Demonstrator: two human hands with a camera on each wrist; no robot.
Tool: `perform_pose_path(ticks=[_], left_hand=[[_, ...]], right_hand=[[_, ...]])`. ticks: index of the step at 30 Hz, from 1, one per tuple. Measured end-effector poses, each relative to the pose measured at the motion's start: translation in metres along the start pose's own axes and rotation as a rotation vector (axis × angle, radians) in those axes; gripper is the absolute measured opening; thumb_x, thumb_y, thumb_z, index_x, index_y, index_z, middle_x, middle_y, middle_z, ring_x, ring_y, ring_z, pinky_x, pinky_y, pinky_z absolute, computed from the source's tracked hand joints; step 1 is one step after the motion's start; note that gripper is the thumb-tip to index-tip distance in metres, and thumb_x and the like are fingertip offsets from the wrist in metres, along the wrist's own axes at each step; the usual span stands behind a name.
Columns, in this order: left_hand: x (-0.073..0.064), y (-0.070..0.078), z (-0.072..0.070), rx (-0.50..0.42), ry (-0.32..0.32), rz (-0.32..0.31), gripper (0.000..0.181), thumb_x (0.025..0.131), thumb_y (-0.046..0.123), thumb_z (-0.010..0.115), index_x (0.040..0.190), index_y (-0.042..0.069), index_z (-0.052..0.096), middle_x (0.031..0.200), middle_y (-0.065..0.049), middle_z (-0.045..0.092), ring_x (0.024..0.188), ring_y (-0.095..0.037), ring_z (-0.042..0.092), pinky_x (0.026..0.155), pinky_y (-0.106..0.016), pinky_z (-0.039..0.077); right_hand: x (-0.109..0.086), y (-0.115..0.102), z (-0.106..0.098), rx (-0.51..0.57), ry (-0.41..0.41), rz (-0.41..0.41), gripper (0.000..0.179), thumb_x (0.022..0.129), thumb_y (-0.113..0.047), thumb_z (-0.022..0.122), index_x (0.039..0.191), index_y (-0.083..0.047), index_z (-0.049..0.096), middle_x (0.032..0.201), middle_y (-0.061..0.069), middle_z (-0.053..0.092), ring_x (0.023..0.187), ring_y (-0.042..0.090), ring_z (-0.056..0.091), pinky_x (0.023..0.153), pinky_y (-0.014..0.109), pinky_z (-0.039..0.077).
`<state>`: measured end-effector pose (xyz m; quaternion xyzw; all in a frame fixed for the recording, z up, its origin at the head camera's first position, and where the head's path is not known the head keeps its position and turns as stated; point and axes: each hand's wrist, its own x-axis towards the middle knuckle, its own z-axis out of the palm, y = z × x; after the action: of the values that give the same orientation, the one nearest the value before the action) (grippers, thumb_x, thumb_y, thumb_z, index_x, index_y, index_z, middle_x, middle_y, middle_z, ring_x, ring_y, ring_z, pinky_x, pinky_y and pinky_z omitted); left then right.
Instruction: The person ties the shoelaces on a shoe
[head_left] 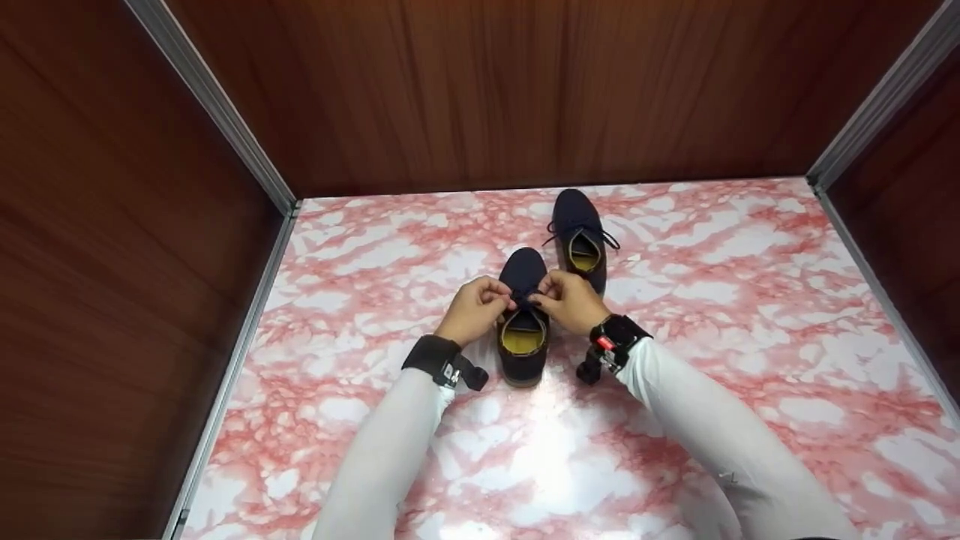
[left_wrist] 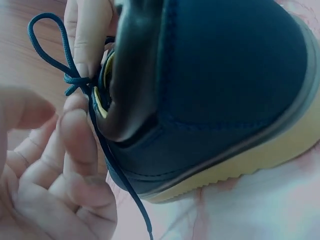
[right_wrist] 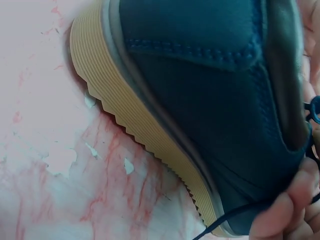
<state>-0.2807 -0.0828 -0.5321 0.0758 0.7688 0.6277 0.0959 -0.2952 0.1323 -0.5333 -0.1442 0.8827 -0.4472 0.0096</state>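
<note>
A dark navy lace-up shoe [head_left: 523,274] stands on the marbled surface, toe pointing away, its yellow insole showing. At the lacing, my left hand [head_left: 472,309] pinches the shoelace from the left side, thumb and forefinger close together. From the right, my right hand [head_left: 570,300] pinches the lace near the same knot. A lace loop [left_wrist: 50,42] sticks out beside the knot in the left wrist view, and a loose lace end [left_wrist: 132,192] hangs along the shoe. The right wrist view shows the shoe's ridged tan sole [right_wrist: 132,117] and a lace strand [right_wrist: 235,212] passing by the right fingers.
A second navy shoe [head_left: 576,210], its laces tied in a bow, stands farther back to the right, partly behind my right hand. Brown wood-grain panels [head_left: 487,97] with grey metal edging [head_left: 232,120] enclose the red-and-white marbled surface [head_left: 360,315] at the back and sides.
</note>
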Motion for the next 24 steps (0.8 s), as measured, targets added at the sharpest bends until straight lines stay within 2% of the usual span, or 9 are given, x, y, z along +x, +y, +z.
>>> perform_pose_path(ticks=[5, 8, 14, 22, 24], left_hand=[[0.004, 0.005, 0.002, 0.093, 0.01, -0.003, 0.014, 0.103, 0.014, 0.063, 0.097, 0.003, 0.07, 0.081, 0.001, 0.069, 0.061, -0.009, 0.057, 0.057, -0.019, 0.047], [0.006, 0.007, 0.003, 0.139, -0.002, 0.007, 0.018, 0.104, 0.018, 0.064, 0.096, 0.005, 0.072, 0.08, 0.003, 0.068, 0.062, -0.009, 0.057, 0.059, -0.02, 0.048], [0.009, 0.01, 0.006, 0.171, -0.032, -0.002, 0.019, 0.104, 0.02, 0.064, 0.097, 0.006, 0.074, 0.082, 0.002, 0.069, 0.063, -0.007, 0.058, 0.062, -0.02, 0.05], [0.011, 0.012, 0.009, 0.189, -0.048, 0.004, 0.015, 0.104, 0.018, 0.063, 0.099, 0.005, 0.071, 0.082, 0.0, 0.067, 0.064, -0.007, 0.058, 0.063, -0.02, 0.05], [0.012, 0.012, 0.009, 0.18, -0.049, 0.001, 0.014, 0.104, 0.016, 0.063, 0.099, 0.005, 0.07, 0.081, 0.0, 0.067, 0.063, -0.007, 0.058, 0.062, -0.02, 0.05]], right_hand=[[-0.003, 0.001, -0.007, 0.112, -0.087, 0.037, 0.01, 0.095, -0.01, 0.072, 0.097, -0.003, 0.065, 0.078, -0.001, 0.061, 0.065, 0.007, 0.056, 0.059, 0.018, 0.045], [-0.005, 0.001, -0.01, 0.147, -0.11, 0.055, 0.008, 0.096, -0.008, 0.069, 0.1, -0.003, 0.065, 0.079, 0.0, 0.062, 0.064, 0.007, 0.058, 0.059, 0.019, 0.048], [-0.005, 0.002, -0.009, 0.131, -0.072, 0.032, 0.012, 0.098, -0.012, 0.073, 0.099, -0.002, 0.066, 0.08, 0.002, 0.066, 0.061, 0.006, 0.059, 0.057, 0.019, 0.049], [-0.007, 0.005, -0.011, 0.129, -0.046, 0.009, 0.017, 0.095, -0.012, 0.078, 0.102, 0.0, 0.068, 0.094, 0.017, 0.073, 0.062, 0.003, 0.061, 0.058, 0.017, 0.051], [-0.009, 0.006, -0.014, 0.123, -0.043, 0.002, 0.017, 0.094, -0.01, 0.078, 0.104, -0.001, 0.068, 0.097, 0.017, 0.074, 0.065, 0.008, 0.063, 0.059, 0.018, 0.05]])
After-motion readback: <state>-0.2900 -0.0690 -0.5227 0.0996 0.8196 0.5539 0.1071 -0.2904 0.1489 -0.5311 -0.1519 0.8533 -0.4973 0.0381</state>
